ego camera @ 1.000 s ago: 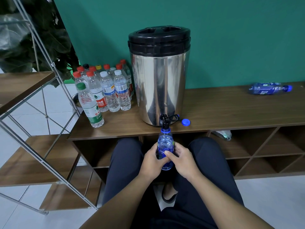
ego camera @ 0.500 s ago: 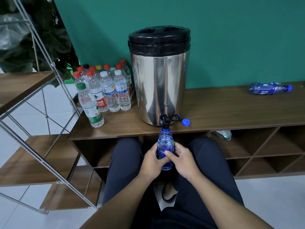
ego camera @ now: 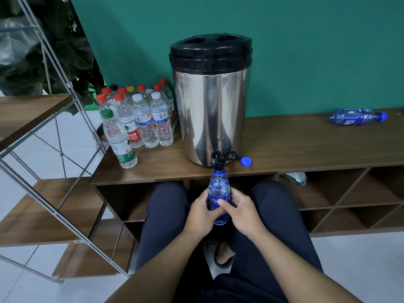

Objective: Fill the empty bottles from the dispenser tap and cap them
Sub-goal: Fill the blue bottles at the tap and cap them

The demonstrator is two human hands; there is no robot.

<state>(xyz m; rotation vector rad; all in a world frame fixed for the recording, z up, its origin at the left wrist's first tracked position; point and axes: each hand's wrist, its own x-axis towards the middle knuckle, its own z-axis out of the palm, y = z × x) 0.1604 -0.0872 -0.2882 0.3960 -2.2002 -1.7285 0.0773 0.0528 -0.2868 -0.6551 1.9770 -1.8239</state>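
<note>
so you've got the blue bottle (ego camera: 218, 193) upright right under the dispenser tap (ego camera: 219, 159), its open neck just below the spout, out past the front edge of the wooden shelf top (ego camera: 306, 147) and over your lap. both hands are wrapped round it: your left hand (ego camera: 202, 212) curls in from the left with the thumb across the front, and your right hand (ego camera: 241, 212) grips from the other side, its thumb laid over the middle of the bottle too. a firm two-handed hold, fingers closed on the plastic.

the steel dispenser (ego camera: 211, 110) with its black lid sits on the shelf top, and the loose blue cap (ego camera: 246, 161) lies just right of the tap, close to the edge. left of the dispenser there's a bunch of clear capped bottles (ego camera: 142, 119) standing together, red, white, green, yellow and black tops. far right, another blue bottle (ego camera: 356, 116) lies on its side with its cap on. can't tell how full the one in your hands is.
</note>
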